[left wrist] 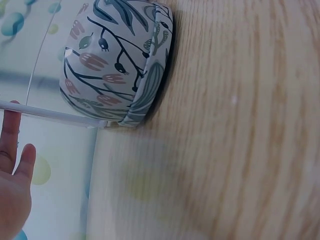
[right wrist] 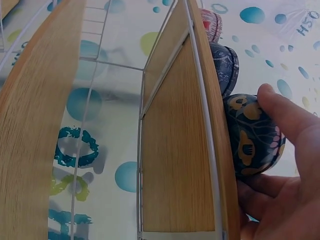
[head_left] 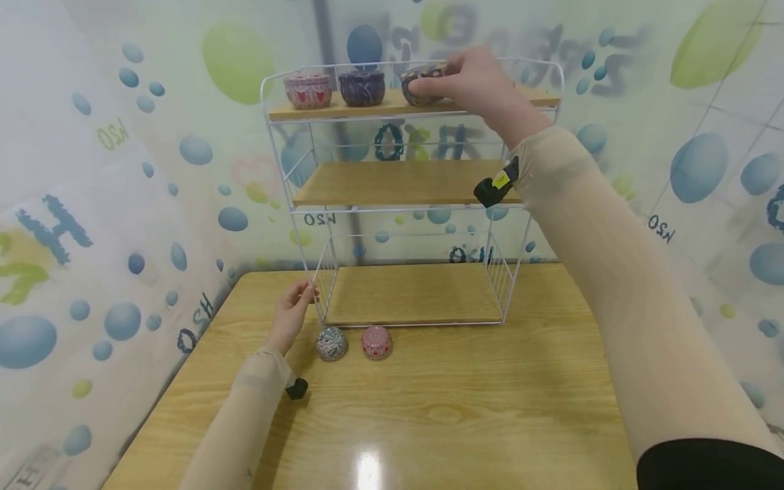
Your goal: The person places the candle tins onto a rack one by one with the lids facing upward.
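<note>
Head view: a white wire rack (head_left: 294,170) with three wooden shelves stands at the far side of a wooden table (head_left: 465,408).
Right hand: the right hand (head_left: 471,82) is raised to the top shelf (head_left: 343,107), thumb and fingers curled round a dark flowered tin (head_left: 419,85).
Dark flowered tin: it sits on the top shelf, rightmost of three, just right of a dark blue tin (head_left: 362,88); a pink tin with hearts (head_left: 307,90) stands at the left end.
Right wrist view: the thumb (right wrist: 287,112) presses on the dark flowered tin (right wrist: 252,135), which rests against the shelf board; the palm lies below it.
Left hand: the left hand (head_left: 292,312) is low at the rack's near left corner, fingers loosely bent, fingertips at the white wire; whether it grips the wire I cannot tell.
On the table: a grey patterned tin (head_left: 331,343) and a pink patterned tin (head_left: 376,341) lie side by side just in front of the rack, near the left hand.
Left wrist view: the grey patterned tin (left wrist: 117,62) shows leaf and berry drawings; a finger (left wrist: 10,130) touches the white wire.
Background: a curtain printed with blue bubbles (head_left: 122,204).
</note>
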A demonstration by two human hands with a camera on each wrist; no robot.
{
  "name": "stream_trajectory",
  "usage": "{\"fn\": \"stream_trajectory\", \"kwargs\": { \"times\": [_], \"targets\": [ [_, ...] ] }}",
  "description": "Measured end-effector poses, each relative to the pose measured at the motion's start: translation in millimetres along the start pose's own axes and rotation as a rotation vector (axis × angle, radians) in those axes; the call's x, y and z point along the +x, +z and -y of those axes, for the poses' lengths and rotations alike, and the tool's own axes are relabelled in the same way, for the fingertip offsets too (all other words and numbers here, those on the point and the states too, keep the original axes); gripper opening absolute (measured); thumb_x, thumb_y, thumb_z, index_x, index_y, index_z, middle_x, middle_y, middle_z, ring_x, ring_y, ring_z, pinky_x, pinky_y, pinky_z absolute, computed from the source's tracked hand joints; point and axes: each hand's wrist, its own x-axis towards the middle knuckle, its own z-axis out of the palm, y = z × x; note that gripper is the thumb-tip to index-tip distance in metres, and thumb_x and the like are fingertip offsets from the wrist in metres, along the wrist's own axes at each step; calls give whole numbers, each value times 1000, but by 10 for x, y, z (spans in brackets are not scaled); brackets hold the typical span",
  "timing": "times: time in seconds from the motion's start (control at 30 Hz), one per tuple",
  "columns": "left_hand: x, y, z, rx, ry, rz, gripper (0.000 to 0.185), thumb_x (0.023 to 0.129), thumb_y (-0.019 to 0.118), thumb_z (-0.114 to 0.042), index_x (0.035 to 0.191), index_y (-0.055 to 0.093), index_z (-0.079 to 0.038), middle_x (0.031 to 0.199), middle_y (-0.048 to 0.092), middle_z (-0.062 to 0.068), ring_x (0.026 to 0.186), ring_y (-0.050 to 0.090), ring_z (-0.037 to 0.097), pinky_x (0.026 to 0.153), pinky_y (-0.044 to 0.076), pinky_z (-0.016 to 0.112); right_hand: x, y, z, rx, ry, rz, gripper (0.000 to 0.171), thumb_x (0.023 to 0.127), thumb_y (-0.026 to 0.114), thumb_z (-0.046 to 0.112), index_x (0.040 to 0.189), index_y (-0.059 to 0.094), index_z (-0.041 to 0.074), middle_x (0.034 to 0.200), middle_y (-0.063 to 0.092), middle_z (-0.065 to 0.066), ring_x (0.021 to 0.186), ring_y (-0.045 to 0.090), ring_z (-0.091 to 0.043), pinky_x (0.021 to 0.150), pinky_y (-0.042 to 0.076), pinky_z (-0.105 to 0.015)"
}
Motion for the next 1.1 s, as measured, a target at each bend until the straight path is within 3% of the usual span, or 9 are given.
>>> {"fn": "stream_trajectory", "kwargs": {
  "times": [0.2,0.33,0.37,0.43,0.5,0.57,0.93,1.1],
  "targets": [
    [7,-6,-11,26,11,-5,26,103,48,-13,114,56,9,111,54,36,96,58,30,89,46,33,6,-4,29,-20,4,-10,51,81,72,54,86,62,4,73,51,-3,64,32,-17,61,28,-33],
    [9,-8,-9,12,6,1,25,103,48,-12,114,56,9,111,54,36,95,58,29,95,45,46,22,-4,31,-48,2,-11,54,81,71,55,83,61,3,58,42,4,56,29,-16,57,28,-34],
    [9,-7,-6,10,4,3,25,103,48,-12,114,56,9,110,55,35,95,58,27,96,43,49,30,-4,31,-75,11,-16,56,80,70,58,82,59,3,55,39,5,56,30,-16,64,35,-32],
    [2,-6,-6,0,0,4,25,103,48,-11,114,55,9,111,54,36,94,58,25,97,40,54,55,-2,30,-125,35,-23,58,79,69,62,83,60,5,55,42,6,60,35,-14,91,39,-35],
    [-6,-6,0,2,-4,3,25,103,48,-12,115,55,9,110,55,34,93,58,24,97,40,53,84,4,33,-181,69,-28,60,77,66,68,85,62,9,59,48,6,69,42,-11,115,15,-48],
    [-14,-5,7,5,-7,2,25,103,48,-12,115,55,9,110,56,33,94,59,24,97,41,51,110,12,36,-234,95,-31,63,75,63,73,83,60,10,62,50,6,78,47,-10,111,-13,-60],
    [-19,0,12,-2,-5,-9,27,103,49,-13,116,54,10,108,57,31,92,59,23,97,41,56,149,45,53,-307,96,-33,68,74,59,77,76,52,9,51,41,6,73,49,-16,110,-16,-60],
    [-8,-1,-2,2,3,-5,29,103,49,-13,117,54,13,105,58,28,92,59,20,92,47,39,171,45,65,-328,91,-32,70,74,57,78,74,50,8,51,39,7,70,49,-19,109,-16,-61]
  ]
}}
